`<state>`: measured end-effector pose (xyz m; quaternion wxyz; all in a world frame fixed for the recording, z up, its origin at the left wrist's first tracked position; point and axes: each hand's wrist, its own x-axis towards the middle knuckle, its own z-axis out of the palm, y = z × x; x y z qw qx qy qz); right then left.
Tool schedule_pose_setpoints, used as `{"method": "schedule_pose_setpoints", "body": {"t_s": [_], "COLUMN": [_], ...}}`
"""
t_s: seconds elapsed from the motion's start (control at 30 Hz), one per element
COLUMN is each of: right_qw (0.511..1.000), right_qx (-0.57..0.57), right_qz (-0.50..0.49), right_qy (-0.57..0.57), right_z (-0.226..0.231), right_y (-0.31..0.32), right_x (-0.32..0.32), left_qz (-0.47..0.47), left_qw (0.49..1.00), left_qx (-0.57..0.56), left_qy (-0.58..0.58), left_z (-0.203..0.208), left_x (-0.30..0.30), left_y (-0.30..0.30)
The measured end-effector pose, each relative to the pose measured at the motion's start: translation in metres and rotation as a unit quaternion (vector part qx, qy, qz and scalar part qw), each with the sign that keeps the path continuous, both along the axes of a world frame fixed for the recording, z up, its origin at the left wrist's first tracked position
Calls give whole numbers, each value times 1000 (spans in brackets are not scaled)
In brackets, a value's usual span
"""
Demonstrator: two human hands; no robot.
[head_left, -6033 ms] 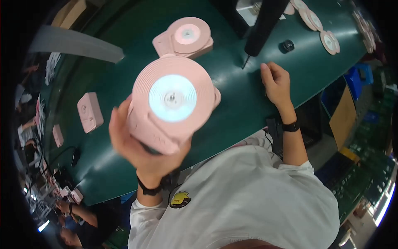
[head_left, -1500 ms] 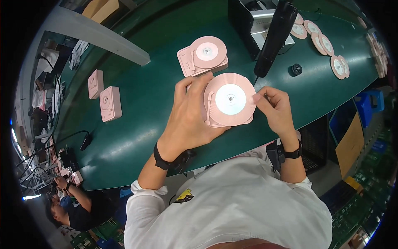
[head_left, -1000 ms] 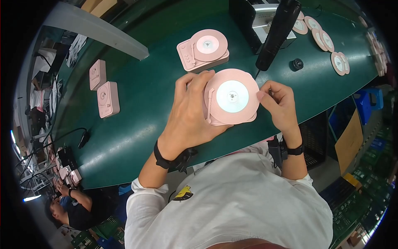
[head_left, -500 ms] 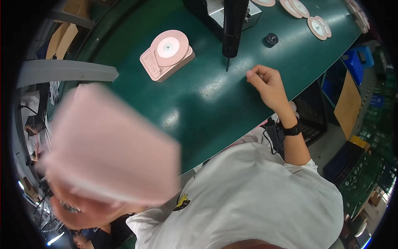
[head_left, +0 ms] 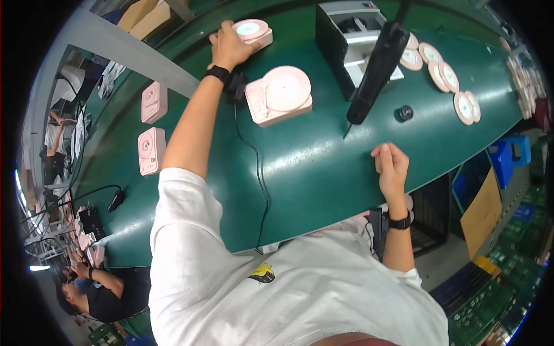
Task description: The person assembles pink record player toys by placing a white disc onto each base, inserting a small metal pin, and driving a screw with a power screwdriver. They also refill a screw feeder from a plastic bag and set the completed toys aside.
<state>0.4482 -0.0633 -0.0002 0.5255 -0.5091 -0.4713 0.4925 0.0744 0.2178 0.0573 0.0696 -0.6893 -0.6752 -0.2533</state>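
Observation:
At the far edge of the green table, my left hand [head_left: 231, 47] grips a pink mini record player [head_left: 262, 37], its thumb along the near side and its fingers over the left end. Just in front of it stands another pink mini record player [head_left: 283, 95] with a pale disc on top. My right hand [head_left: 392, 167] is curled above the near part of the table, thumb against the index finger; whatever it may hold is hidden. Beyond it hangs a black electric screwdriver [head_left: 378, 72], its thin bit pointing down.
Behind the screwdriver stands a metal-and-black machine [head_left: 346, 46]. Several pink discs [head_left: 443, 76] lie to the right, near a small black round part [head_left: 405, 113]. Left of my arm are two more pink players [head_left: 151, 151]. A grey post [head_left: 138, 49] crosses the left side. A co-worker [head_left: 104, 294] sits at lower left.
My left hand has swung from the lower left, close to the camera, to the far side of the table with the pink player. The view has shifted; my right hand stays curled.

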Motion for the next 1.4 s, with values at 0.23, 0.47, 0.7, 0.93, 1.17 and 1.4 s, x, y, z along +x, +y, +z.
{"method": "schedule_pose_setpoints", "body": {"t_s": [0.23, 0.47, 0.7, 0.93, 1.17, 1.4], "right_qw": [998, 998, 995, 991, 979, 978], "right_qx": [-2, 27, 19, -33, -85, -65], "right_qz": [-11, -19, -15, 32, 102, 112], "right_qy": [63, -52, -101, -123, -152, -164], "right_z": [6, -1, -7, 1, 11, 8], "right_y": [1, 6, 6, 12, 25, 24], "right_x": [2, -10, -21, -48, -79, -83], "left_qz": [-167, -293, -296, -386, -387, -386], "left_qw": [970, 946, 940, 883, 870, 869], "left_qx": [-89, -86, -94, -131, -143, -140], "left_qy": [-155, -103, -142, -231, -270, -276], "left_z": [9, 2, -16, -24, -39, -42], "left_x": [2, 45, 53, 48, 32, 25], "left_y": [-48, -168, -192, -218, -229, -232]}}
